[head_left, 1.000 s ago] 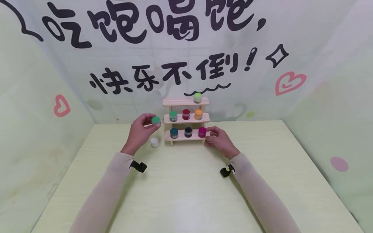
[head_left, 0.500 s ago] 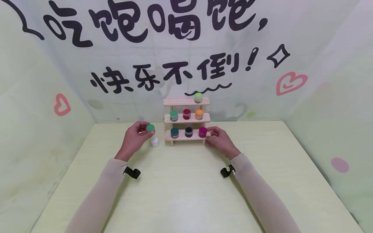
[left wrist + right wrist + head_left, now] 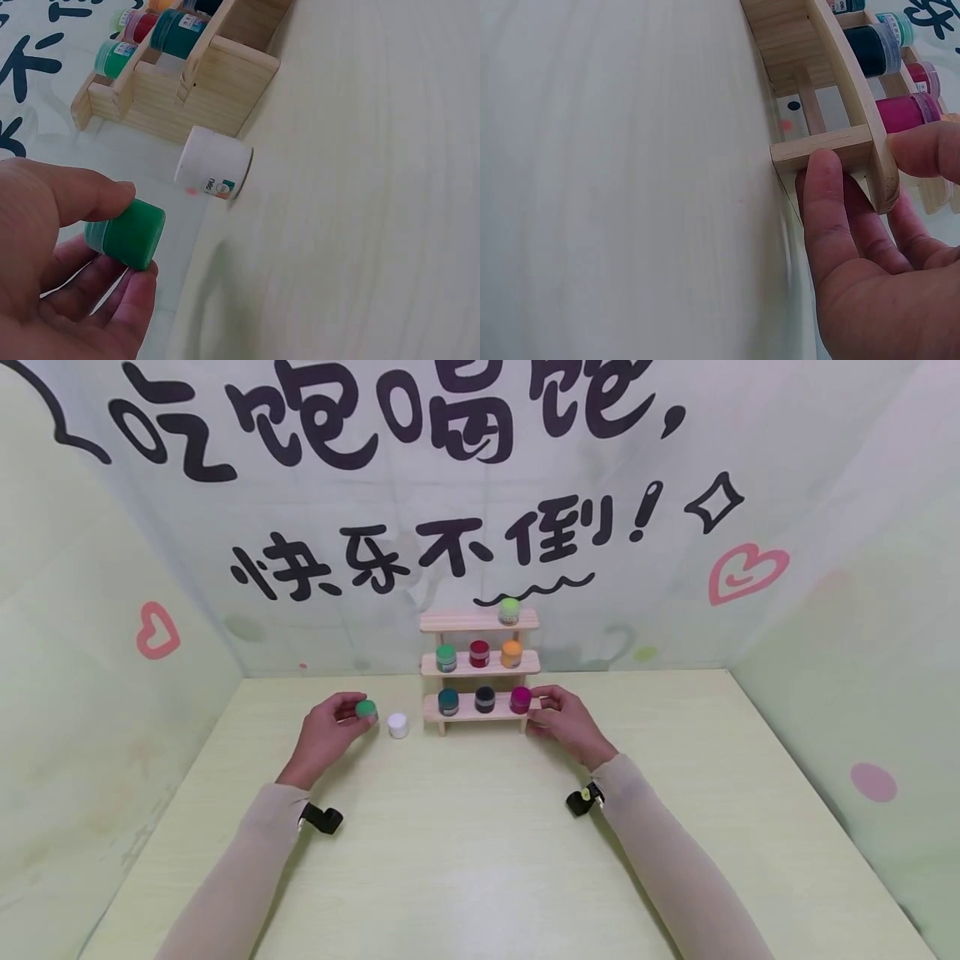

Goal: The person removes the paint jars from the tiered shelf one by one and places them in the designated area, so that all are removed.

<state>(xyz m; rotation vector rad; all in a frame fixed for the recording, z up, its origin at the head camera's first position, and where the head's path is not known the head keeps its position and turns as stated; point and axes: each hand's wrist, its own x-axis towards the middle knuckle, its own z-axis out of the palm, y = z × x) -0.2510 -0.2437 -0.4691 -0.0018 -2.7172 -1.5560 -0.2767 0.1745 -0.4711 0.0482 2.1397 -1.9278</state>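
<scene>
My left hand (image 3: 324, 737) pinches a small green paint jar (image 3: 136, 234) between thumb and fingers, left of the wooden shelf stand. Just right of that jar, a white jar (image 3: 397, 725) stands on the table. On the right, my right hand (image 3: 572, 725) grips the end of the lowest tier of the three-tier wooden stand (image 3: 457, 622); in the right wrist view the thumb lies at its front rail and fingertips press the side leg. The lowest tier bears a teal jar (image 3: 448, 702), a black jar (image 3: 484, 699) and a magenta jar (image 3: 520, 700).
Green (image 3: 446, 658), dark red (image 3: 479, 653) and orange (image 3: 512, 653) jars stand on the middle tier. A light green jar (image 3: 509, 611) sits at the right of the top tier. A printed cloth backdrop (image 3: 637, 610) rises behind the pale table (image 3: 480, 860).
My left hand has carried the green paint jar leftward and down from beside the stand, past the white jar. The right hand keeps its grip on the stand.
</scene>
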